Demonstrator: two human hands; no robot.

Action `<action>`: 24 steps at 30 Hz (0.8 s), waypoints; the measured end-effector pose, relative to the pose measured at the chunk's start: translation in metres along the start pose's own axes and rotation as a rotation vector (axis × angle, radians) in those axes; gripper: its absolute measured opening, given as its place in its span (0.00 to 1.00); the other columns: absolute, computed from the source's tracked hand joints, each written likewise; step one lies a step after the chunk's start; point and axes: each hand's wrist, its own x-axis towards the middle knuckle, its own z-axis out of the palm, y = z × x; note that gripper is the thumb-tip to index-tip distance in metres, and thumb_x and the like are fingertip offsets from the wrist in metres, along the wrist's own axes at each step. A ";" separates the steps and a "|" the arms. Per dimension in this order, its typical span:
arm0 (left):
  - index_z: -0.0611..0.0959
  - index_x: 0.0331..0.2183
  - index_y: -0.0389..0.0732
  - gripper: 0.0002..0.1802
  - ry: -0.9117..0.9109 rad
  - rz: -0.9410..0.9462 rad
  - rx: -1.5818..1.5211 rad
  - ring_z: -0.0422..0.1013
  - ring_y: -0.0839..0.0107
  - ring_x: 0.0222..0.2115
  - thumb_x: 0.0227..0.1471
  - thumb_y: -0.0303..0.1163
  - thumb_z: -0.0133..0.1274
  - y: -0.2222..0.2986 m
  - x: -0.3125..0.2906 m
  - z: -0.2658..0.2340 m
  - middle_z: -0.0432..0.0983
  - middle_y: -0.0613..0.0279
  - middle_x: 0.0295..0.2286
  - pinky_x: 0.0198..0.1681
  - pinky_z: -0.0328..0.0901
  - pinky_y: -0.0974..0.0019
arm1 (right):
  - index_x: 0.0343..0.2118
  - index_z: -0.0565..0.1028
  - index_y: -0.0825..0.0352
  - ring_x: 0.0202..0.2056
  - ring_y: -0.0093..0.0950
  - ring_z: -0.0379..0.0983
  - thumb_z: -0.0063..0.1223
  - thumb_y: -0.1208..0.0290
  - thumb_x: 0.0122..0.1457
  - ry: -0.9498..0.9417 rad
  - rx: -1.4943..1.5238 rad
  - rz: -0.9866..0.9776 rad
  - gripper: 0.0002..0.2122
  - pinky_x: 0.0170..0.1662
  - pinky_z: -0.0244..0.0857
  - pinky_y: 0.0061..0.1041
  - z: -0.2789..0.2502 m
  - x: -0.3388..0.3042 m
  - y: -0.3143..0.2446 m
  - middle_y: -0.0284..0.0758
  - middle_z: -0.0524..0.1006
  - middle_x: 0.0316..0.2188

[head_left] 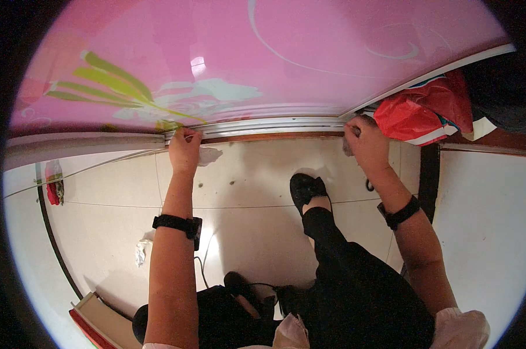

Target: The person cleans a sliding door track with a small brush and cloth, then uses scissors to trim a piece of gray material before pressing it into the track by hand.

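Note:
A white double-grooved sliding-door track point(274, 124) runs along the foot of a glossy pink door panel point(309, 64) with a floral print. My left hand point(184, 148) is at the track's left part, fingers pinched at the groove. A crumpled whitish tissue point(209, 156) sticks out beside its palm. At the right end of the track, next to the panel's edge, my right hand point(367, 145) is closed with its fingertips at the groove. A greyish crumpled wad point(348, 145) shows under its fingers; its kind is unclear.
Red plastic bags point(423, 110) and dark fabric point(507, 87) fill the opening right of the panel. My black shoe point(306, 189) stands on the tiled floor point(245, 174). Another crumpled white tissue point(142, 251) lies at the left, above an open box point(103, 320) with a red edge.

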 end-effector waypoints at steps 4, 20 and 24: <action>0.77 0.24 0.36 0.16 -0.002 -0.034 0.020 0.73 0.61 0.25 0.41 0.40 0.56 0.008 -0.003 -0.001 0.76 0.54 0.23 0.30 0.65 0.63 | 0.23 0.74 0.64 0.25 0.34 0.72 0.53 0.69 0.45 0.028 -0.091 -0.044 0.05 0.29 0.64 0.29 0.006 0.000 -0.010 0.37 0.75 0.21; 0.75 0.24 0.35 0.13 0.000 -0.025 -0.007 0.72 0.61 0.25 0.41 0.35 0.55 0.010 -0.004 0.000 0.74 0.54 0.22 0.30 0.64 0.64 | 0.21 0.75 0.62 0.24 0.35 0.72 0.54 0.68 0.43 0.021 0.038 0.093 0.04 0.28 0.66 0.30 0.032 -0.004 -0.019 0.37 0.75 0.20; 0.75 0.24 0.35 0.12 0.015 -0.006 -0.001 0.72 0.62 0.24 0.41 0.35 0.55 0.005 -0.003 -0.001 0.74 0.54 0.22 0.29 0.64 0.63 | 0.21 0.74 0.62 0.24 0.35 0.72 0.53 0.69 0.44 0.076 0.162 0.073 0.04 0.28 0.66 0.29 0.021 -0.003 -0.023 0.36 0.75 0.19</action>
